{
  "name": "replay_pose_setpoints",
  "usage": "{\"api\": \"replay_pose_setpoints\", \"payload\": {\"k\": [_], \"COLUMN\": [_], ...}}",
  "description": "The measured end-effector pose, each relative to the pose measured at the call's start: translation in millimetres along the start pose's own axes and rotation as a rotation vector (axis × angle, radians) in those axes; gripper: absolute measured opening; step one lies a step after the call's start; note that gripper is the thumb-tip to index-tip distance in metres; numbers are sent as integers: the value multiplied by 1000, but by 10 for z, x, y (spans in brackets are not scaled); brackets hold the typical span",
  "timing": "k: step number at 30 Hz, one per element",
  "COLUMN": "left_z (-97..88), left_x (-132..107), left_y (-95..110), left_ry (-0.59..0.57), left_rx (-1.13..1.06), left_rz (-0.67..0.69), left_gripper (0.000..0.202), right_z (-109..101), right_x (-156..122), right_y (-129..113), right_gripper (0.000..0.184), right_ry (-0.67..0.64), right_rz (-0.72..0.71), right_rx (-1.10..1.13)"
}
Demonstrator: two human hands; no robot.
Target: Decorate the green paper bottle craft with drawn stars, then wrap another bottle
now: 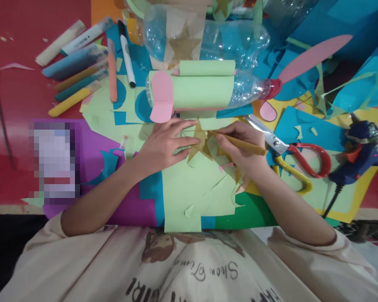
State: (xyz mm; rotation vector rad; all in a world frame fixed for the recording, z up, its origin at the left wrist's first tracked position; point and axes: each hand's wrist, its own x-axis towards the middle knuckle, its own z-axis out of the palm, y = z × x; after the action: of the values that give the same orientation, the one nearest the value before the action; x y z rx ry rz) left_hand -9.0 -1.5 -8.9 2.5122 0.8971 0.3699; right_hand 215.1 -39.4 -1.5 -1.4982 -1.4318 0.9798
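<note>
My left hand [162,144] lies flat, fingers spread, pressing down a gold star-shaped template [199,144] on a light green paper sheet [192,188]. My right hand [241,149] is closed round a yellow-brown pencil [242,144], whose tip touches the star's upper right edge. Just beyond my hands lies a clear plastic bottle [245,86] on its side, wrapped in green paper with a pink paper flap at its left end.
Red-and-yellow handled scissors [297,157] lie right of my right hand, a blue glue gun [360,153] further right. Glitter tubes and markers [78,75] lie at the upper left. A second clear bottle [208,37] with a gold star lies behind. Blue, yellow and purple paper scraps cover the table.
</note>
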Motion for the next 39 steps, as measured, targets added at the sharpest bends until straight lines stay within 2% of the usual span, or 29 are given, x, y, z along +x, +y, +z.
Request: {"api": "replay_pose_setpoints", "payload": {"k": [5,9,23,28,32,39], "left_z": [20,23,-4,-1,-2,2], "left_x": [-4,-4,-3,-6,-2,-7], "left_y": [-16,-15,-3,-3,-1,1], "left_ry": [33,11,0,14,10,27], "left_rx": [6,6,-23,-16,-16,-11], "left_rz": [27,0,0,12,15,27], "left_gripper": [25,25,26,26,26,26], "right_z": [6,5,5,-5,-9,-2], "right_x": [-3,-10,-31,-24,-23,-19], "right_y": [19,30,11,-3,15,10], "right_gripper": [8,9,8,9,5,8], "right_ry": [69,98,-42,-21,-49,-67], "right_rz": [-31,-62,31,6,-6,20], "right_rx": [-10,-4,-21,-5,-19,-17]}}
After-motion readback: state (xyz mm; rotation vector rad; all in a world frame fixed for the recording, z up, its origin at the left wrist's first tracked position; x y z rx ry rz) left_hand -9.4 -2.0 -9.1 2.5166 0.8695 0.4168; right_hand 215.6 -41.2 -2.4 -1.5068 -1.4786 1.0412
